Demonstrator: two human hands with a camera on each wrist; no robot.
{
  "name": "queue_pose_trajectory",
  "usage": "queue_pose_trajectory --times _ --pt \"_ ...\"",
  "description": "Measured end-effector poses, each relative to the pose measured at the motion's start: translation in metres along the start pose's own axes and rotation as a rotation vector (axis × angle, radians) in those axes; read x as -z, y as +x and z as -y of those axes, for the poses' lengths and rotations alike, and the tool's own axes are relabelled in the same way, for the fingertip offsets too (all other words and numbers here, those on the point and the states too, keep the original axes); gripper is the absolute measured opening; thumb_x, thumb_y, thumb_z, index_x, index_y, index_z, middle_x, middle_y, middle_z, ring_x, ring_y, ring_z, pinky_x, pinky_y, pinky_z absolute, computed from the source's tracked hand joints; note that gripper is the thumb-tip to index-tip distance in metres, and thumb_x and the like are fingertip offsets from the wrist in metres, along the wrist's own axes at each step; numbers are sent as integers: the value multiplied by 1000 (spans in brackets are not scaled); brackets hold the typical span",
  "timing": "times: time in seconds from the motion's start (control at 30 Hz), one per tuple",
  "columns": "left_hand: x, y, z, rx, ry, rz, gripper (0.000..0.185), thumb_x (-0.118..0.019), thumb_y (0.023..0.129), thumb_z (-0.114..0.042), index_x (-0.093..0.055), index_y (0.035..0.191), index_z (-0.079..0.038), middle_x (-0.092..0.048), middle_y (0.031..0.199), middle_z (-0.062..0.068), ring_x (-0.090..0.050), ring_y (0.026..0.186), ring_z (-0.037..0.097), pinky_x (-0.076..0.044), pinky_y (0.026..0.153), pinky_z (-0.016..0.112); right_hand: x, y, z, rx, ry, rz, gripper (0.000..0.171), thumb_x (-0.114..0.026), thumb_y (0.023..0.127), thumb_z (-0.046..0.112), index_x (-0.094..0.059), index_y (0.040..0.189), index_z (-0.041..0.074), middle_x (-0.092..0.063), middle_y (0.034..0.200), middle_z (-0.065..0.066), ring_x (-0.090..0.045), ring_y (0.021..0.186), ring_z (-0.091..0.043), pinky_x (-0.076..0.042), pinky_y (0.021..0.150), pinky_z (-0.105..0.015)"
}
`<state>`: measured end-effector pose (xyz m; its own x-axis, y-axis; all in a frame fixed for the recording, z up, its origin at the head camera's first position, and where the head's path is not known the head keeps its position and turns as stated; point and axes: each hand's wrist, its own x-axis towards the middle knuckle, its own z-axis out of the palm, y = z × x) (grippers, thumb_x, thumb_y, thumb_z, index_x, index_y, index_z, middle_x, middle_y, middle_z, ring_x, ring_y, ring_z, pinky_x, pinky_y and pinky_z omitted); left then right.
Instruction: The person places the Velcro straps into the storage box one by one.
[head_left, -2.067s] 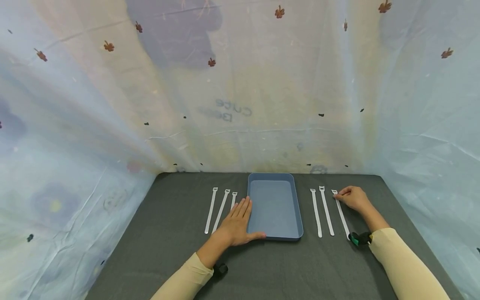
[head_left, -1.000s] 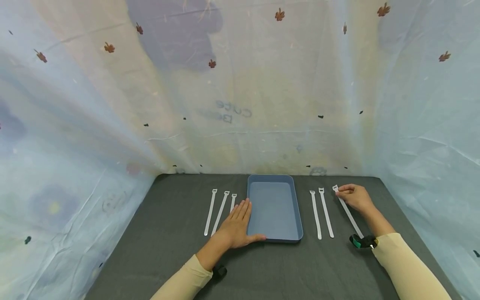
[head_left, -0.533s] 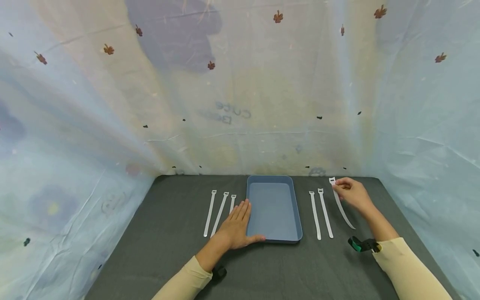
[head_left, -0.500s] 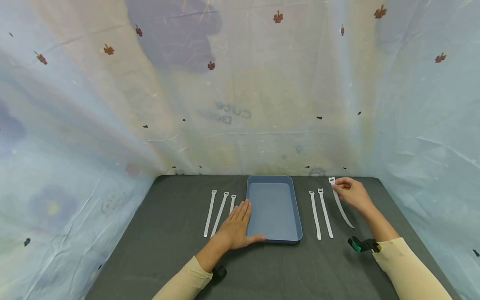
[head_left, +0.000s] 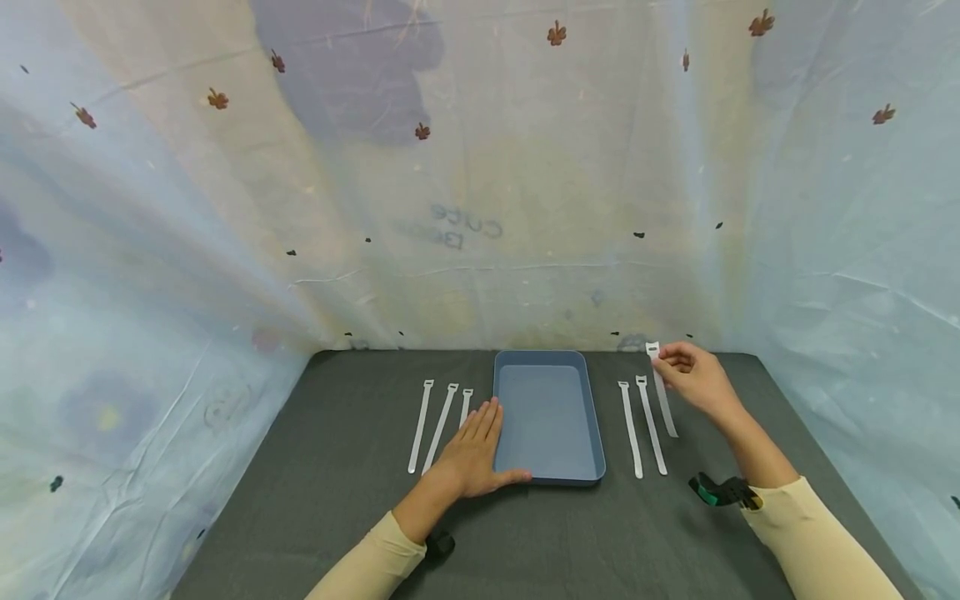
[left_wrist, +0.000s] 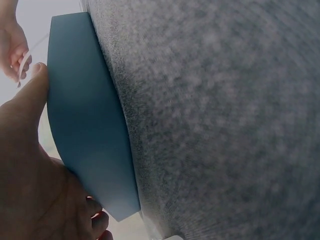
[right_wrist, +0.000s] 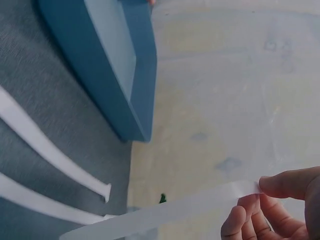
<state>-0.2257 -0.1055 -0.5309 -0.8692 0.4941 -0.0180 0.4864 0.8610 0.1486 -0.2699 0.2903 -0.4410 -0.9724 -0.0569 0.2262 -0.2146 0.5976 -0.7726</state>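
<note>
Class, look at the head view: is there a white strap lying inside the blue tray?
No, the blue tray holds nothing; every white strap lies on the dark mat beside it or hangs from the right hand.

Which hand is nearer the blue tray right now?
Left. The left hand lies flat, touching the blue tray at its near-left corner. The right hand is off to its right, pinching a white strap.

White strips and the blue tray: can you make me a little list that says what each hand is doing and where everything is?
Right hand: pinches one white strip by its top end, lifted off the table
Left hand: rests flat against the blue tray, thumb along its near edge
Strips right of tray: two strips lying side by side
Strips left of tray: three strips, the nearest partly under the fingers
Tray: nothing in it
Table: dark grey cloth
</note>
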Motion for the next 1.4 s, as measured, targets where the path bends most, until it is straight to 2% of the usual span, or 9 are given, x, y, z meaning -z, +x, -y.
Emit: queue_pose_trajectory --times 0.1,0.3,0.43,0.57,0.67,0.9,1.03,1.27,1.4 --pt "2 0 0 11 12 13 124 -53 93 -86 -16 170 3 -11 179 20 -12 166 35 -16 134 45 -2 -1 8 18 37 5 29 -67 109 18 -63 122 -8 -73 104 -22 -71 80 -15 -59 68 -23" --pt "-3 0 2 7 -3 -1 126 -49 92 -89 -14 170 3 -9 180 19 -11 166 35 -14 135 45 -10 -1 17 55 113 28 28 -67 108 13 -62 124 -10 -72 107 -25 -67 77 -4 -58 68 -21" --pt "-12 3 6 0 11 -15 127 -45 91 -92 -12 171 1 -5 180 17 -9 167 34 -12 135 45 -14 -1 26 79 168 46 26 -67 108 11 -63 123 -10 -72 101 -22 -68 76 -10 -58 69 -21" --pt "-16 4 8 1 21 -25 127 -48 91 -91 -13 171 1 -6 180 18 -9 167 34 -14 135 46 -20 -3 37 107 237 58 25 -68 107 9 -63 122 -11 -71 100 -22 -67 75 -9 -58 68 -22" --pt "-16 5 9 0 21 -24 126 -49 91 -90 -12 171 0 -6 180 17 -8 167 34 -14 135 46 -25 -3 43 129 278 66 25 -68 107 8 -63 123 -11 -71 100 -21 -68 75 -10 -58 68 -23" --pt "-15 3 8 5 9 -16 127 -46 91 -92 -11 172 -1 -5 180 16 -8 167 33 -14 135 46 -38 -2 53 144 384 94 25 -68 106 6 -63 122 -13 -72 99 -9 -72 80 -12 -61 73 -23" --pt "-13 3 7 13 19 6 126 -47 92 -91 -9 172 -1 -4 181 16 -7 167 33 -12 135 45 -47 -1 56 163 404 107 24 -67 106 5 -63 122 -13 -72 102 -11 -73 82 -13 -62 75 -24" --pt "-1 0 1 18 12 24 123 -52 93 -87 -14 171 1 -8 180 18 -10 166 34 -14 135 45 -68 0 59 113 474 171 26 -67 108 9 -62 124 -11 -72 102 -7 -74 84 -15 -62 81 -27" --pt "-2 0 0 22 10 19 124 -54 93 -86 -14 171 1 -8 180 18 -10 166 34 -15 135 44 -84 -1 60 86 543 210 26 -66 107 7 -60 124 -13 -72 99 -4 -72 83 -16 -63 82 -31"
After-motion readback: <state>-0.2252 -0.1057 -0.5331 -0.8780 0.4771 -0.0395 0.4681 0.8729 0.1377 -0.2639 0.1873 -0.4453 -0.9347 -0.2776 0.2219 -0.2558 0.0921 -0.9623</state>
